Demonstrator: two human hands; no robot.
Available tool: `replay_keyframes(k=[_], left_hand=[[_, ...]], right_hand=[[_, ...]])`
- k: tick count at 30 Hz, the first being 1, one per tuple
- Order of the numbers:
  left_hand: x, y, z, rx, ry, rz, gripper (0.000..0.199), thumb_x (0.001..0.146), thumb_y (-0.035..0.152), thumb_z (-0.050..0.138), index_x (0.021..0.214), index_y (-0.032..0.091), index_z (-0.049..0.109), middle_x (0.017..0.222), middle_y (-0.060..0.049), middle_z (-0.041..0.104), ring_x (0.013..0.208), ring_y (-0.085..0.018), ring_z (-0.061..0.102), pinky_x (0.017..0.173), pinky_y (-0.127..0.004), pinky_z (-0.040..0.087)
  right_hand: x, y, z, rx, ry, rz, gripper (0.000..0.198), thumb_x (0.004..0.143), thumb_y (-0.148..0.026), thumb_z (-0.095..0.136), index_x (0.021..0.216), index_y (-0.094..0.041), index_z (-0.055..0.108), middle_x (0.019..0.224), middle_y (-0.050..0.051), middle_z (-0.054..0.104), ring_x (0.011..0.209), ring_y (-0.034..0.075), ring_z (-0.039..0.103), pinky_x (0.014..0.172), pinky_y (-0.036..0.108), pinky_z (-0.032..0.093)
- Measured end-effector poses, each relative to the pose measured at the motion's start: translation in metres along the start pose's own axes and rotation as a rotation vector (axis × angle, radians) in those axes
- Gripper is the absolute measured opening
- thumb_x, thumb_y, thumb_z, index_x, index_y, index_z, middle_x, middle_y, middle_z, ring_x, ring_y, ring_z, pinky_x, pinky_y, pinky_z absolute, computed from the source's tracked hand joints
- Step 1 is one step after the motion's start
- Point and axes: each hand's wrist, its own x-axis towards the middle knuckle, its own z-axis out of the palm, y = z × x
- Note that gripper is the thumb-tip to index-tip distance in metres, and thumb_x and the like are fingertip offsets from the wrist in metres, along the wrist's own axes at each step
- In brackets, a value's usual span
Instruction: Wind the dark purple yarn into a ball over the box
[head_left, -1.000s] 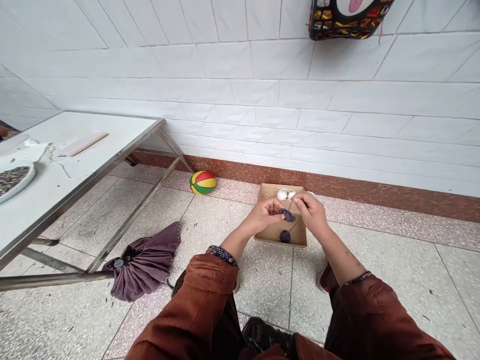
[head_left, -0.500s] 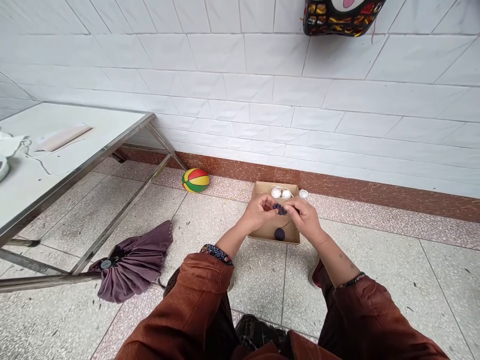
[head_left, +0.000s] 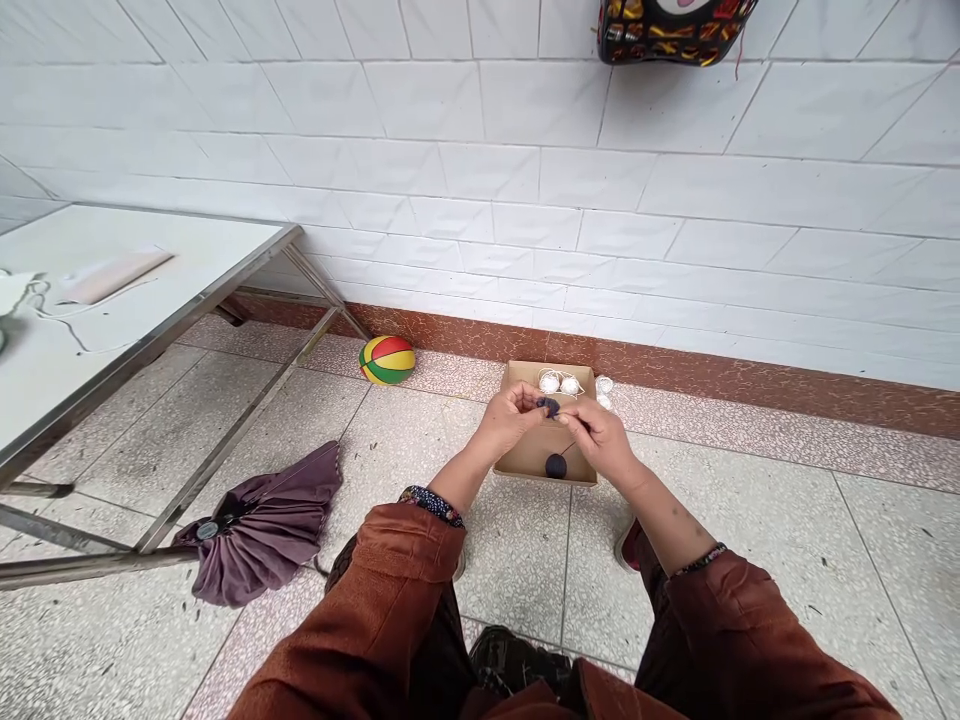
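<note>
A small dark blue yarn piece (head_left: 550, 407), bunched and uneven, is held between my two hands above a shallow cardboard box. My left hand (head_left: 515, 415) is closed, pinching the piece's left side between thumb and fingertips. At its right edge, the fingers of my right hand (head_left: 596, 433) are pressed together; whether they also hold a slim tool is too small to tell. From a dark yarn ball (head_left: 556, 466) in the near part of the cardboard box (head_left: 525, 462), a thin strand rises toward my right hand. White yarn balls (head_left: 550, 383) sit at the box's far end.
More white balls (head_left: 604, 387) lie just right of the box. A striped ball (head_left: 387, 360) rests by the wall. At left stands a metal-framed table (head_left: 217, 235), with a purple pleated cloth item (head_left: 270, 530) beside its leg. A black patterned container (head_left: 675, 35) is at the top.
Both hands have shifted slightly left and up with the yarn piece, which looks turned and more covered by fingers. The camera view has also shifted a little.
</note>
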Motion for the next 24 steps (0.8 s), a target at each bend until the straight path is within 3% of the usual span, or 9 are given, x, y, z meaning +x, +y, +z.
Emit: replay_keyframes(k=[4, 6, 11, 15, 20, 24], left_hand=[[-0.009, 0.007, 0.004, -0.014, -0.209, -0.066, 0.027, 0.068, 0.024, 0.085, 0.083, 0.015, 0.064, 0.079, 0.000, 0.068, 0.072, -0.010, 0.061, 0.075, -0.027, 0.047], [-0.010, 0.007, 0.005, -0.099, -0.235, -0.067, 0.029, 0.067, 0.025, 0.086, 0.084, 0.015, 0.065, 0.081, 0.000, 0.068, 0.074, -0.010, 0.062, 0.077, -0.027, 0.048], [-0.003, 0.002, 0.000, -0.263, -0.009, -0.026, 0.032, 0.066, 0.028, 0.086, 0.088, 0.016, 0.065, 0.083, 0.000, 0.068, 0.073, -0.010, 0.062, 0.077, -0.028, 0.050], [0.003, -0.003, -0.004, -0.099, 0.138, 0.036, 0.030, 0.066, 0.025, 0.085, 0.085, 0.016, 0.063, 0.077, 0.001, 0.067, 0.073, -0.011, 0.062, 0.076, -0.027, 0.049], [0.002, -0.006, -0.001, 0.097, 0.031, 0.044, 0.028, 0.066, 0.024, 0.083, 0.080, 0.016, 0.061, 0.076, 0.000, 0.067, 0.069, -0.010, 0.060, 0.070, -0.025, 0.046], [-0.007, 0.000, 0.005, 0.102, -0.187, -0.018, 0.030, 0.068, 0.027, 0.084, 0.082, 0.015, 0.061, 0.078, -0.001, 0.067, 0.069, -0.010, 0.060, 0.071, -0.026, 0.046]], right_hand=[[0.007, 0.015, -0.010, -0.012, 0.088, 0.079, 0.022, 0.100, -0.034, 0.055, 0.083, -0.023, 0.064, 0.079, 0.003, 0.066, 0.075, 0.019, 0.061, 0.070, 0.031, 0.048], [0.006, 0.020, -0.004, 0.003, 0.072, 0.119, 0.023, 0.100, -0.033, 0.053, 0.082, -0.023, 0.063, 0.077, 0.002, 0.065, 0.072, 0.019, 0.061, 0.068, 0.030, 0.048], [-0.007, 0.011, 0.022, -0.023, -0.072, 0.068, 0.025, 0.102, -0.034, 0.047, 0.085, -0.023, 0.062, 0.075, 0.002, 0.064, 0.067, 0.018, 0.059, 0.063, 0.029, 0.046], [-0.011, -0.005, 0.020, -0.054, -0.185, -0.066, 0.024, 0.103, -0.033, 0.048, 0.087, -0.022, 0.062, 0.079, 0.003, 0.066, 0.073, 0.018, 0.061, 0.069, 0.030, 0.047], [0.001, -0.007, -0.010, 0.059, 0.008, -0.011, 0.020, 0.101, -0.034, 0.053, 0.088, -0.022, 0.064, 0.079, 0.002, 0.066, 0.071, 0.017, 0.060, 0.067, 0.028, 0.047], [0.009, 0.005, -0.021, 0.092, 0.116, 0.108, 0.023, 0.099, -0.038, 0.056, 0.085, -0.022, 0.064, 0.077, 0.001, 0.064, 0.069, 0.016, 0.058, 0.066, 0.028, 0.045]])
